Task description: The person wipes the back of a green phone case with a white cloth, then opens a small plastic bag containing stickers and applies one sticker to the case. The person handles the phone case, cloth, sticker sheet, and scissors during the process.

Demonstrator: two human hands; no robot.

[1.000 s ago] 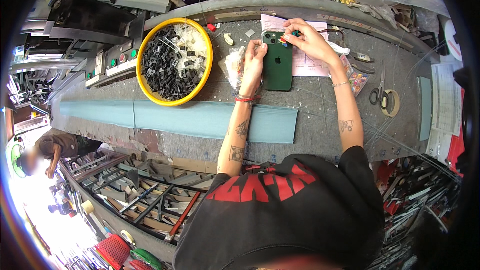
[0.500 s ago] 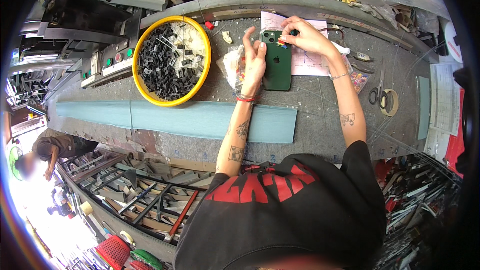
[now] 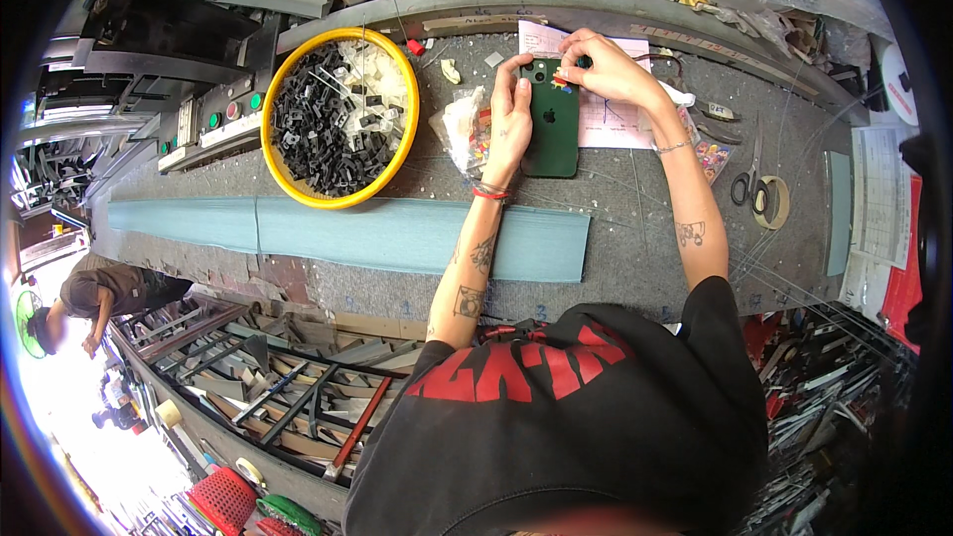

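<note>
A dark green smartphone (image 3: pixel 552 144) lies back up on the grey work surface, partly over a pink paper sheet (image 3: pixel 615 124). My left hand (image 3: pixel 510 119) is at its upper left edge, index finger bent over the camera corner and thumb along the side. At the upper right corner, my right hand (image 3: pixel 608 69) has its fingertips pinched together beside a small dark round thing (image 3: pixel 584 62); what they grip is too small to make out. Just below those fingertips, a small colourful sticker (image 3: pixel 563 83) shows on the phone's back. Beside my left hand lies a clear plastic bag (image 3: pixel 461 134) with small coloured contents.
Left of my hands stands a yellow-rimmed basket (image 3: pixel 415 119) of black and pale plastic pieces. A long blue-grey strip (image 3: pixel 397 236) lies under my left forearm. Scissors (image 3: pixel 756 179) and a tape roll (image 3: pixel 779 203) lie at right. Another person (image 3: pixel 109 293) bends at far left.
My left hand has shifted slightly right and its index finger has come down onto the phone's upper left corner. The right hand stays pinched at the upper right corner.
</note>
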